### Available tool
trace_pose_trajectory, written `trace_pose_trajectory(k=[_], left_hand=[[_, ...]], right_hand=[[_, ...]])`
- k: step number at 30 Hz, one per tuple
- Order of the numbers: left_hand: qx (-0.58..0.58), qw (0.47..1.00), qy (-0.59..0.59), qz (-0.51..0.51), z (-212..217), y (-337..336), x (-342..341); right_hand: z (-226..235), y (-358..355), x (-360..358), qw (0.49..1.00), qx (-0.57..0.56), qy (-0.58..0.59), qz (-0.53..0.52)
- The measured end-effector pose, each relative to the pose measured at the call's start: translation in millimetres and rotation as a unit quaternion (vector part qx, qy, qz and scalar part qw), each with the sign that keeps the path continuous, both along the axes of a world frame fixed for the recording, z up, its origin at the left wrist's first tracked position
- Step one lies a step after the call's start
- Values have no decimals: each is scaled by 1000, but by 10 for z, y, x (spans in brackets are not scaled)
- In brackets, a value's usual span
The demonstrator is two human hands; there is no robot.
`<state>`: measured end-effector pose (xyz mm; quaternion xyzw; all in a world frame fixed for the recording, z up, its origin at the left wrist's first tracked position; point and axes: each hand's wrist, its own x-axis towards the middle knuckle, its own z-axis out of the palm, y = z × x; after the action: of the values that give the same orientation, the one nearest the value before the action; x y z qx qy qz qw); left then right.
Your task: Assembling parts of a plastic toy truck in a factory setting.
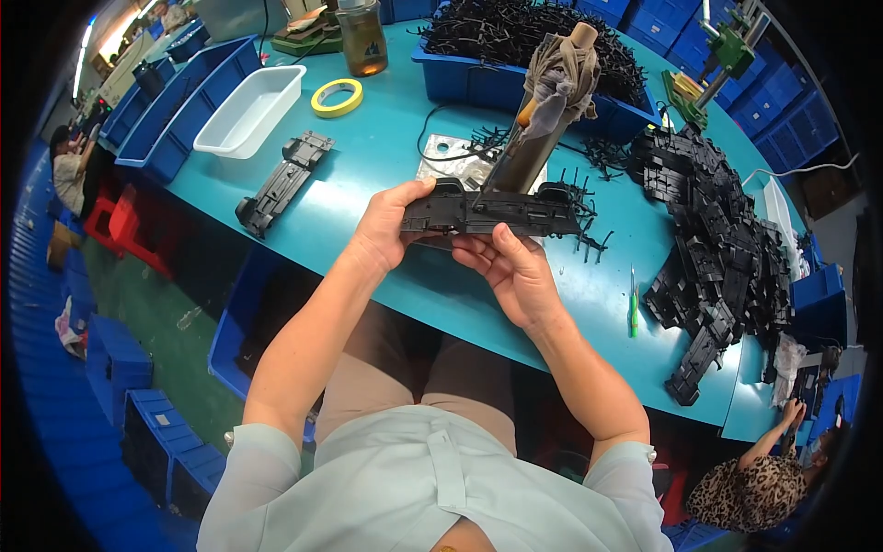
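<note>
Both hands hold a long black plastic vehicle chassis (524,217) level over the near part of the bench. My left hand (391,217) is closed round its left end, thumb along the top edge. From below, my right hand (511,267) grips the near side with its thumb up and fingers curled underneath. Directly behind the chassis stands a brown upright post (533,152) with a cloth wrapped round its top, over a silvery metal plate (441,155). Thin black plastic pieces (589,207) lie just right of the chassis. Another black chassis (285,184) rests on the bench to the left.
A heap of black chassis (717,239) covers the bench's right side, near a green-handled pointed tool (634,308). Behind are a blue bin (469,83) of thin black parts, yellow tape (337,97), a white tray (250,115) and a jar (362,41). A co-worker (759,483) works at the right.
</note>
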<state>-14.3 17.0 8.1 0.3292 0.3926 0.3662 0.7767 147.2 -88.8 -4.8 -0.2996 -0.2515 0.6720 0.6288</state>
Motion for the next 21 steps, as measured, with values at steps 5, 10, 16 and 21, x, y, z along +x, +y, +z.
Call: trace_pose_trajectory(k=[5, 10, 16, 21], left_hand=[[1, 1000, -4, 0, 3, -10, 0], [2, 1000, -14, 2, -32, 10, -14], [-1, 1000, -13, -8, -41, 30, 2], [1, 999, -28, -33, -116, 135, 0]], right_hand=[[-2, -10, -7, 1000, 10, -5, -1], [9, 2, -26, 1000, 16, -19, -4], [10, 1, -4, 1000, 13, -20, -10], [-46, 11, 11, 1000, -4, 0, -16]])
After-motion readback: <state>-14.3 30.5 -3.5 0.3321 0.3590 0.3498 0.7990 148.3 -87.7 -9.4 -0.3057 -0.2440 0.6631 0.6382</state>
